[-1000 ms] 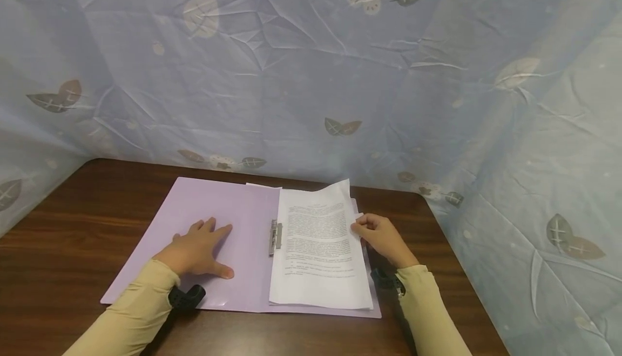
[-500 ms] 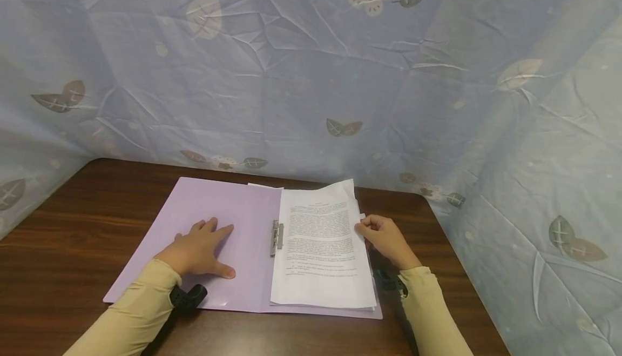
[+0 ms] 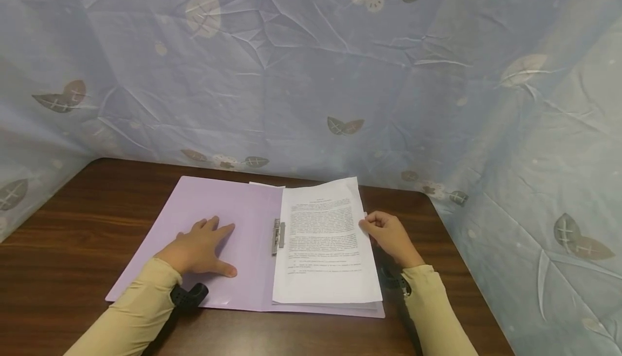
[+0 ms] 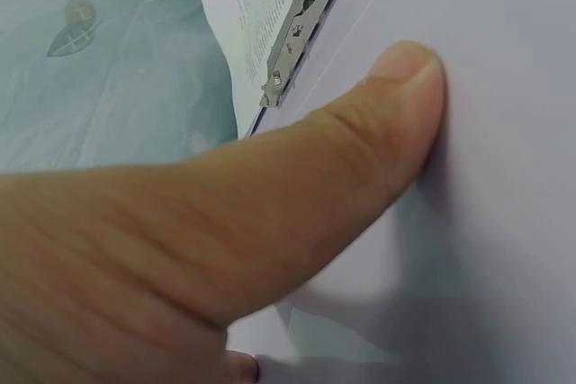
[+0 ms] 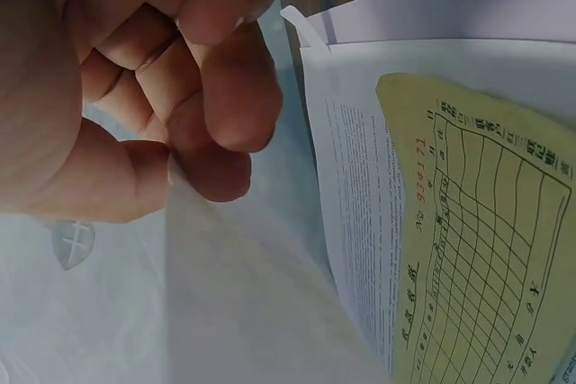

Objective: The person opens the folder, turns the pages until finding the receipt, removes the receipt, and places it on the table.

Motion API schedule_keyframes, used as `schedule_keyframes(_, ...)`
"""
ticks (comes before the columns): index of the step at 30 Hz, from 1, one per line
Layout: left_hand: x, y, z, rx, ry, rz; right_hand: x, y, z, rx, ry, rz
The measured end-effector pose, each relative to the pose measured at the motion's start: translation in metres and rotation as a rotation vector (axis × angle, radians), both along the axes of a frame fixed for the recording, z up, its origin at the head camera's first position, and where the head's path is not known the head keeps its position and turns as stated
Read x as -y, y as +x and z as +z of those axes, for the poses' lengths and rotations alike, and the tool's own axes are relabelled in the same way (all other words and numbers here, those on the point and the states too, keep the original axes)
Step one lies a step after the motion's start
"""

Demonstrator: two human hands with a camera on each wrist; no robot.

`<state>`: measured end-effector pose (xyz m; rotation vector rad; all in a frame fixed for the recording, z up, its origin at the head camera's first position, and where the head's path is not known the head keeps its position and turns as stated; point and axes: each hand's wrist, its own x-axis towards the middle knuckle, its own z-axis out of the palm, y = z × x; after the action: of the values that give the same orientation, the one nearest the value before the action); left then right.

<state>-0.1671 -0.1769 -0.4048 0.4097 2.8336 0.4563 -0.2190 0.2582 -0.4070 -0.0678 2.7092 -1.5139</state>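
Observation:
A purple folder point(image 3: 255, 205) lies opened flat, with a metal clip point(image 3: 278, 237) near its fold. Printed paper sheets rest on its right half. My left hand point(image 3: 199, 248) rests on the left cover, fingers spread; the left wrist view shows its thumb point(image 4: 396, 96) straight on the purple surface. At the right edge of the top sheet point(image 3: 325, 288), my right hand point(image 3: 389, 237) pinches the paper between thumb and fingers. In the right wrist view the lifted sheet point(image 5: 238, 294) bends up, and a yellow receipt slip point(image 5: 477, 240) with a printed grid lies on the page beneath.
The folder lies on a dark wooden table point(image 3: 126, 188). Pale blue patterned cloth point(image 3: 291, 75) hangs behind and to the right of it. A white tab point(image 5: 306, 29) sticks out from the papers. Black bands point(image 3: 189, 295) sit at both wrists.
My right hand has shifted slightly right with the edge of the top sheet, whose lower edge now stands farther from the pages below. My left hand keeps its place on the cover.

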Motion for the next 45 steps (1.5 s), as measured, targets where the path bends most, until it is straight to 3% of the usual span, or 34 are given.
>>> schedule_keyframes(13,0.004,-0.002,0.0,0.001,-0.003,-0.014,-0.003,0.0,0.003,0.01,-0.025,-0.015)
schedule_keyframes(20,0.015,-0.007,0.0,-0.048,0.025,-0.04,-0.005,-0.004,0.003,-0.011,-0.046,-0.032)
schedule_keyframes(28,0.023,-0.012,0.003,-0.032,0.051,-0.054,-0.013,-0.005,0.004,-0.025,-0.041,-0.054)
schedule_keyframes(36,0.023,-0.012,0.003,-0.069,0.025,-0.031,-0.022,-0.006,0.004,-0.038,-0.046,-0.072)
schedule_keyframes(45,0.026,-0.014,-0.002,0.006,0.035,-0.026,-0.028,-0.009,0.001,0.016,-0.052,-0.084)
